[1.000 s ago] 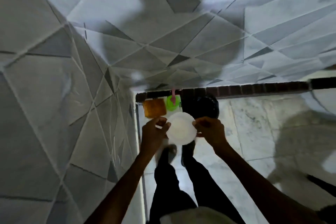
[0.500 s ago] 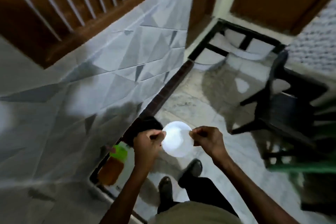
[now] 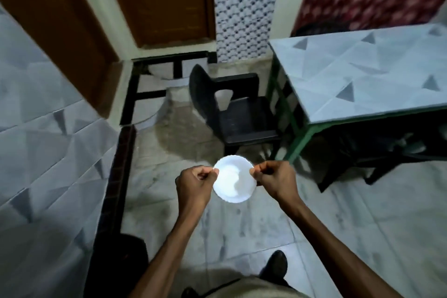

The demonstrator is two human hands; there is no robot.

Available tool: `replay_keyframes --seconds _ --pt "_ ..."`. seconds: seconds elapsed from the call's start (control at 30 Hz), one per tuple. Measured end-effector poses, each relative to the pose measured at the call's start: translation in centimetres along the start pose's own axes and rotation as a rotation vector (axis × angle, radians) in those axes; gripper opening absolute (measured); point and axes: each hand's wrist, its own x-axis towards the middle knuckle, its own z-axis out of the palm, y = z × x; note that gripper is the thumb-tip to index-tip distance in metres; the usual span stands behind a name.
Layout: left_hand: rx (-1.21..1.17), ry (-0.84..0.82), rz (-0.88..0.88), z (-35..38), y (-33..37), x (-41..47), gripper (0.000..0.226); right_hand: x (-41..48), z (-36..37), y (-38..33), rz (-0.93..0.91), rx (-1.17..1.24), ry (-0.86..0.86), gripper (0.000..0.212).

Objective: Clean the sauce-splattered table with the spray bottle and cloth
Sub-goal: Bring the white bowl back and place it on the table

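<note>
The left hand (image 3: 193, 184) pinches the left rim of a small white plate (image 3: 233, 182), fingers clamped on its edge. The right hand (image 3: 275, 180) pinches the opposite rim the same way, holding it above the marble floor (image 3: 242, 230). Farther off stands a black chair (image 3: 244, 116), and just right of it, at the far right, the desk (image 3: 362, 72) with its grey triangle-patterned top.

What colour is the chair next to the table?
Black; the chair shows best in the head view, beside the table.
</note>
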Motion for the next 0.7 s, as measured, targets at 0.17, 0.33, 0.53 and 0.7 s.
replay_keyframes --seconds 0.17,0.33,0.53,0.7 --pt "-0.053 -0.130 0.055 12.9 6.5 0.4 0.004 4.8 -12.0 3.8 0.053 -0.001 0.148 0.025" --pt "-0.093 -0.280 0.074 23.9 12.5 0.2 0.006 8.2 -22.6 6.9 0.102 -0.012 0.273 0.019" --pt "-0.028 -0.371 0.119 34.2 18.6 1.4 0.009 12.5 -31.6 9.9 0.168 0.024 0.385 0.011" --pt "-0.033 -0.447 0.092 43.3 22.7 4.2 0.005 18.0 -38.1 12.4 0.220 0.106 0.473 0.013"
